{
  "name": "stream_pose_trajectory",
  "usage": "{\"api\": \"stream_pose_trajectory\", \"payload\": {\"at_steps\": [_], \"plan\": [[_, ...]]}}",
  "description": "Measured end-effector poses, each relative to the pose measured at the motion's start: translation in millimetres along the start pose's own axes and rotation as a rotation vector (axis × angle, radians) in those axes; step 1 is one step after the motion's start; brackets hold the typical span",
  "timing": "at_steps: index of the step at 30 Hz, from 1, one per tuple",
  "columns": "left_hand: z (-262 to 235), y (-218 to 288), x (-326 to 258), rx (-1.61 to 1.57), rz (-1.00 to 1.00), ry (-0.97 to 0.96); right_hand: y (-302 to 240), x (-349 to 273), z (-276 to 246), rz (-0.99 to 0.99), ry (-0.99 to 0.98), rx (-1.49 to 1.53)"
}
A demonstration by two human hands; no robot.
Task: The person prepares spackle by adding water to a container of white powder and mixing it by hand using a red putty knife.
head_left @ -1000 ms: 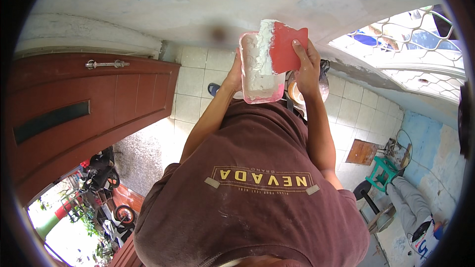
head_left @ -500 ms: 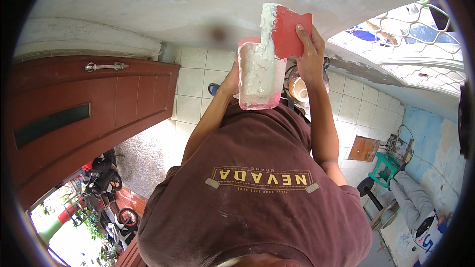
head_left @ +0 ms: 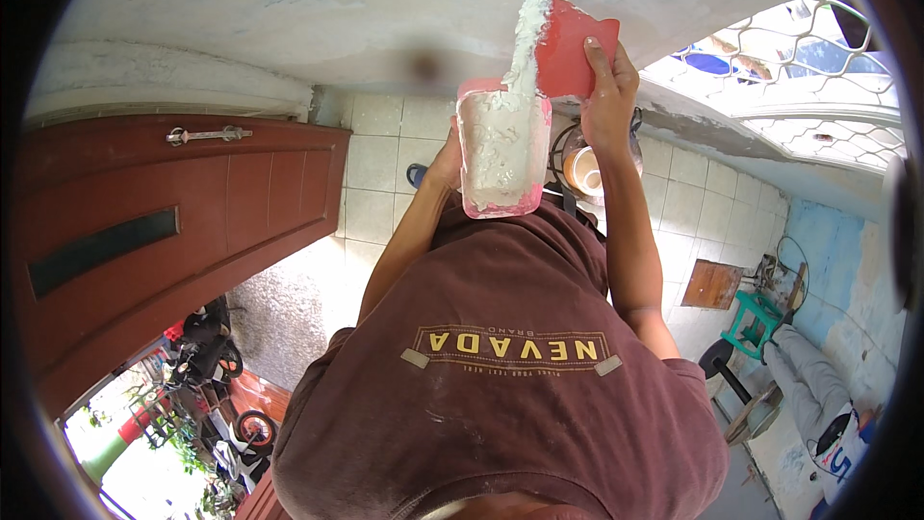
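Patchy plastered wall [head_left: 289,0] faces you above pale floor tiles [head_left: 372,164]; your left hand [head_left: 447,162] grips a pink putty tray [head_left: 510,208], your right hand [head_left: 610,101] pinches a red putty spreader [head_left: 566,53].

Premises appear domestic: a home's entrance area. Indicators are a brown panelled door [head_left: 231,183] at left, pale floor tiles [head_left: 372,162], a grilled opening [head_left: 804,77] at far right and a green stool [head_left: 751,323] at right. Beyond the door, at left, are a motorcycle [head_left: 197,351] and leafy plants [head_left: 185,451].
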State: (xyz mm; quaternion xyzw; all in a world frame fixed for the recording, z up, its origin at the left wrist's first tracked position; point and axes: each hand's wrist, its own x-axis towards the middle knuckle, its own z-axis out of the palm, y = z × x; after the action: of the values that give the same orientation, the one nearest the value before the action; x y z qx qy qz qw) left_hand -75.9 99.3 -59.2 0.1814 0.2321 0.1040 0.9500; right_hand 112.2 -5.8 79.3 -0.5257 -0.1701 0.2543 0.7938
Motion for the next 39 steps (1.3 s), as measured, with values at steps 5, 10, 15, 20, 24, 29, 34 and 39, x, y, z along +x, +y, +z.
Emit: {"api": "stream_pose_trajectory", "payload": {"at_steps": [5,10,15,20,24,29,34,39], "plan": [[12.1,-1.9,-10.9,-0.078,0.19,-0.122,-3.0,-2.8,-0.9,-0.115,0.103,-0.177],[56.4,18.2,-18.8,-0.013,0.314,-0.267,-18.0,-24.5,5.2,-0.117,0.065,-0.29],[53.3,24.6,-18.0,0.048,0.367,-0.137,-16.5,-46.8,9.0,-0.014,-0.103,-0.39],[49.5,28.6,-13.7,0.002,0.345,-0.141,-17.7,-55.9,9.7,0.101,-0.234,-0.271],[36.4,25.3,-9.9,0.004,0.312,-0.156,-7.4,-51.7,-1.9,0.201,-0.354,0.054],[34.4,30.4,-5.4,-0.004,0.287,-0.139,7.4,-48.2,-7.4,0.306,-0.412,0.243],[39.1,34.2,-6.8,0.111,0.268,-0.04,21.9,-48.8,-3.5,0.388,-0.19,-0.02],[40.8,33.7,-6.4,0.096,0.227,0.033,22.3,-45.9,-13.0,0.461,-0.237,-0.1]]}}
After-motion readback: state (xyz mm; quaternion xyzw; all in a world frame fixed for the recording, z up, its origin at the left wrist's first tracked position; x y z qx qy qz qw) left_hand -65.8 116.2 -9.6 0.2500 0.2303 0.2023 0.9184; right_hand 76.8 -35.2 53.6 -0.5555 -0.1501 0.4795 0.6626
